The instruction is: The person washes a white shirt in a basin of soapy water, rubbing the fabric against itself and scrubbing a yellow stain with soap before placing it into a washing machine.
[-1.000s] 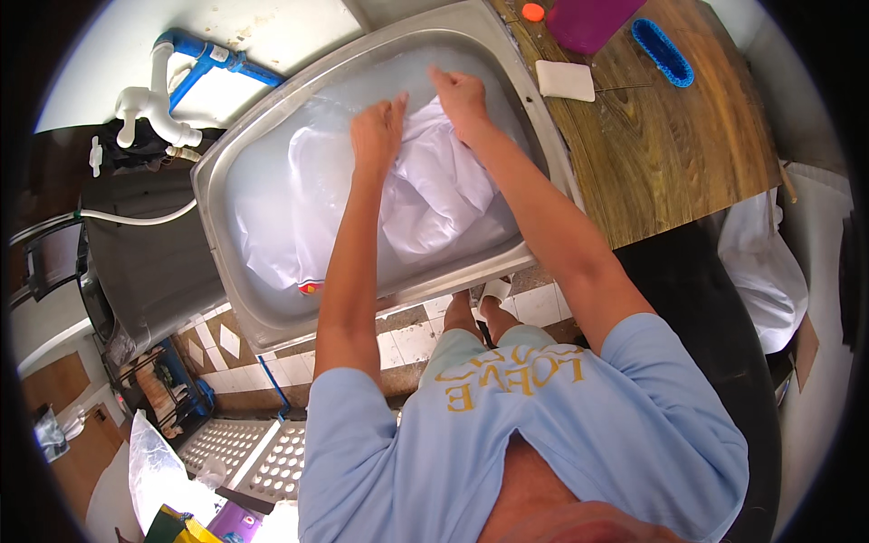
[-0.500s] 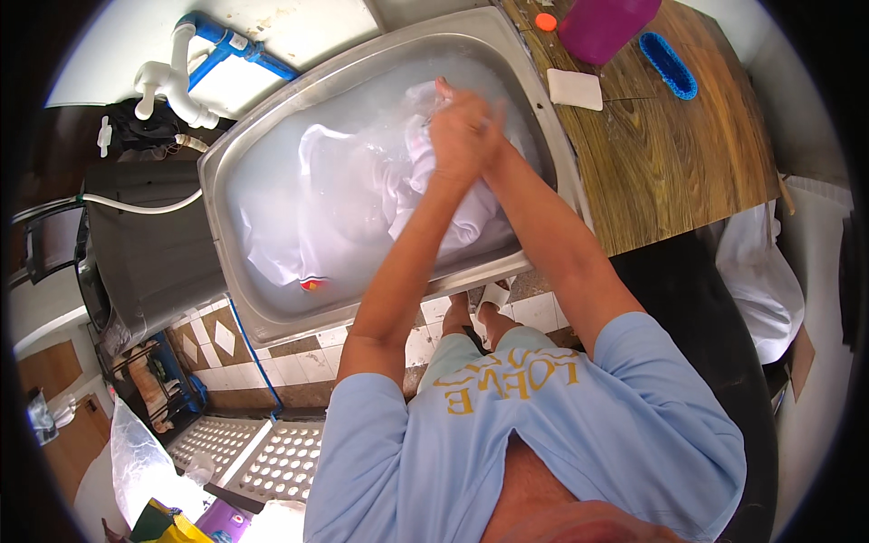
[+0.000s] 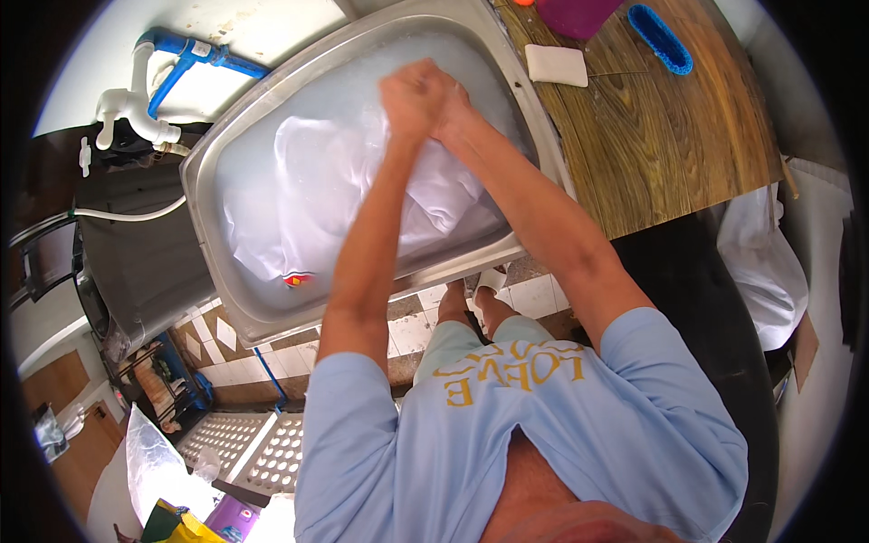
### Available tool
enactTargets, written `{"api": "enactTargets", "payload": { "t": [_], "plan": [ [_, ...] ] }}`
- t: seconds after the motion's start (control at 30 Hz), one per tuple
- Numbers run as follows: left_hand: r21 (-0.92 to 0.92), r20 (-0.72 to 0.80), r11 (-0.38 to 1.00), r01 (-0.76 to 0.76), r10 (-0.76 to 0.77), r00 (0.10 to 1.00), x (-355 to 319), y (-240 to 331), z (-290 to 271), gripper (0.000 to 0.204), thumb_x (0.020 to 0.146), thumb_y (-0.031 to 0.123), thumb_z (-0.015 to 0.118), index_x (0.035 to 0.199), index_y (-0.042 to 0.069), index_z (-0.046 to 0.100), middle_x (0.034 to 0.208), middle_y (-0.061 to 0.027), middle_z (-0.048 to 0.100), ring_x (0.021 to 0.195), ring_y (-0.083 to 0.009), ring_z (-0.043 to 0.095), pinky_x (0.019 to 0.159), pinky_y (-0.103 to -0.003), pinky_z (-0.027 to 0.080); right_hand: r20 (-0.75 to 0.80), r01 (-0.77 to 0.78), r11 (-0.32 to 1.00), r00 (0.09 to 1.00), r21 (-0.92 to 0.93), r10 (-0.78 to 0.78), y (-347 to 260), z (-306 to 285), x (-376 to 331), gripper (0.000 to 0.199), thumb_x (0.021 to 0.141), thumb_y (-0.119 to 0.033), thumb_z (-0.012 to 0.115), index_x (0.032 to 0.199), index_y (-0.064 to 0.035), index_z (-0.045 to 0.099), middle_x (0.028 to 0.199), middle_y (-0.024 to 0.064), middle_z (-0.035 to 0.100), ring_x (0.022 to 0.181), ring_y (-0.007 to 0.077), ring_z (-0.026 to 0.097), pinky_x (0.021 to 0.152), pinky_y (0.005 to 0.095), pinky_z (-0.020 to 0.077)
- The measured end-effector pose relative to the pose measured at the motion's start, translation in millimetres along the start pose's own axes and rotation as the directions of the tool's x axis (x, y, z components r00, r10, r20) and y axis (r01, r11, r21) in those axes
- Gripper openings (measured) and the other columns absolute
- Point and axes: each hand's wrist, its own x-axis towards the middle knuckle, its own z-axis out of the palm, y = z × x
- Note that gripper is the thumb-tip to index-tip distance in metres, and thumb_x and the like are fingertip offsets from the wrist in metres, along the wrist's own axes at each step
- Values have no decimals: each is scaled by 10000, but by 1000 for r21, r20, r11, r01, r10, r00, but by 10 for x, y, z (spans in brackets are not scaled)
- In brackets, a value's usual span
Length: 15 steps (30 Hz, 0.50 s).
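My left hand [image 3: 407,100] and my right hand [image 3: 450,101] are pressed together over the far part of a metal sink basin [image 3: 534,118]. Both are closed, slightly smeared by motion, on a bunched part of a white garment [image 3: 317,181]; the part between the fingers is mostly hidden. The rest of the garment spreads through cloudy water [image 3: 258,149], some of it above the surface. A small red and yellow patch [image 3: 295,281] shows at its near left end.
Right of the basin, a wood-patterned counter [image 3: 652,154] holds a white bar [image 3: 556,65], a blue oval brush [image 3: 661,38] and a purple container [image 3: 579,14]. A white tap [image 3: 136,107] on blue pipe stands at the left, above a pale hose [image 3: 136,215].
Both hands, still together, have shifted left and slightly away from me across the basin. The whole view has also shifted a little, and the bunched cloth lies flatter near my wrists.
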Motion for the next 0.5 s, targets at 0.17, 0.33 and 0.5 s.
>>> {"api": "enactTargets", "payload": {
  "t": [0.17,0.33,0.5],
  "plan": [
    [-38,-49,977,208,-209,977,112,-326,-61,98,731,113,625,675,42,664,653,-153,638,570,-281,614,570,-362,482,-323,11,991,945,-133,-54,-6,379,-168,319,931,-353,539,1014,-46,559,914,66,581,866,200,571,656,359,491],
    [58,-99,998,-14,20,995,-45,-38,7,153,757,130,634,649,22,632,592,-174,568,510,-266,537,525,-348,439,-150,3,960,988,-279,-46,-100,134,-157,427,921,-422,531,1053,-16,512,974,108,568,860,241,585,732,390,501],
    [33,-104,968,248,-244,964,264,-424,-329,325,838,177,652,568,22,558,482,-26,493,486,-66,383,455,-265,359,-295,-67,992,955,-104,33,-39,405,-215,519,896,-468,562,1122,-9,473,1076,167,546,954,288,597,838,445,487]
  ]
}}
